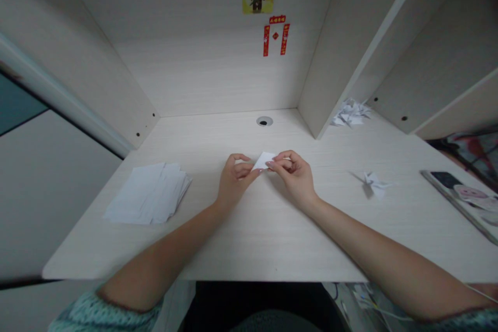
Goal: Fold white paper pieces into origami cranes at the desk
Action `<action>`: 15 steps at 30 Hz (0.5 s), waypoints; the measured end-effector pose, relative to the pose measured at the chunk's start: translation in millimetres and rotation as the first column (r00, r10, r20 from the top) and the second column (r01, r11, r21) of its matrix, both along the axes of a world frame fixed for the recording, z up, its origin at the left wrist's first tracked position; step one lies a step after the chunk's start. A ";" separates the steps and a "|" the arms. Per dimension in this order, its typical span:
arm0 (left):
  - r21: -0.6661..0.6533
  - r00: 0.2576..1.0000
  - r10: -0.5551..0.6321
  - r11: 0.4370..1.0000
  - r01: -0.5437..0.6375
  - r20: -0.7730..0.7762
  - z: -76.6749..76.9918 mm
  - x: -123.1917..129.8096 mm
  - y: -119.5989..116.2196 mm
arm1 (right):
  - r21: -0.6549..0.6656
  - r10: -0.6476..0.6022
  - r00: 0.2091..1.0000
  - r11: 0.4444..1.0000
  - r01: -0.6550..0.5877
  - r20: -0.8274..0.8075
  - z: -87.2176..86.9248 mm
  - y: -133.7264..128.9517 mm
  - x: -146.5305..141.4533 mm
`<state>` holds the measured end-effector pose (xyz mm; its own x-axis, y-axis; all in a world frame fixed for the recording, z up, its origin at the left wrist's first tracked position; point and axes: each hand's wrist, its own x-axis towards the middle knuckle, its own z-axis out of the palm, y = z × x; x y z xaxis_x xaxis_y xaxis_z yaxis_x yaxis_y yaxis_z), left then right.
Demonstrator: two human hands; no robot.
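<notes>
A small folded piece of white paper [263, 160] is held between both hands above the middle of the desk. My left hand [238, 175] pinches its lower left side between thumb and fingers. On its right side, the thumb and fingertips of my right hand [292, 172] are closed on the paper. The fingertips cover parts of its edges. A stack of white paper sheets [146, 194] lies on the desk to the left of my left hand. One folded white paper figure [374, 182] rests to the right of my right hand.
Several folded paper figures [350, 112] are heaped beside the upright divider [329, 72] at the back right. A phone [462, 198] lies near the right edge of the desk [272, 249]. A round cable hole [264, 121] is at the back.
</notes>
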<state>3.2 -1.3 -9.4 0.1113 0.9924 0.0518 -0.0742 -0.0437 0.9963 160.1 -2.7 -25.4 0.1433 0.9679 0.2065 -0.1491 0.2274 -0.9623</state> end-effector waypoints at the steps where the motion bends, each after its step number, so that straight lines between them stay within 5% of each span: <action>1: -0.013 1.000 -0.018 1.000 0.018 -0.001 -0.6 0.1 0.8 | -0.003 -0.003 1.000 1.000 0.003 0.009 -0.3 0.9 0.8; 15: 0.002 0.940 -0.146 0.988 0.154 -0.308 -6.2 -3.0 -0.6 | 0.033 -0.058 0.993 0.998 0.055 0.099 -2.9 5.1 4.1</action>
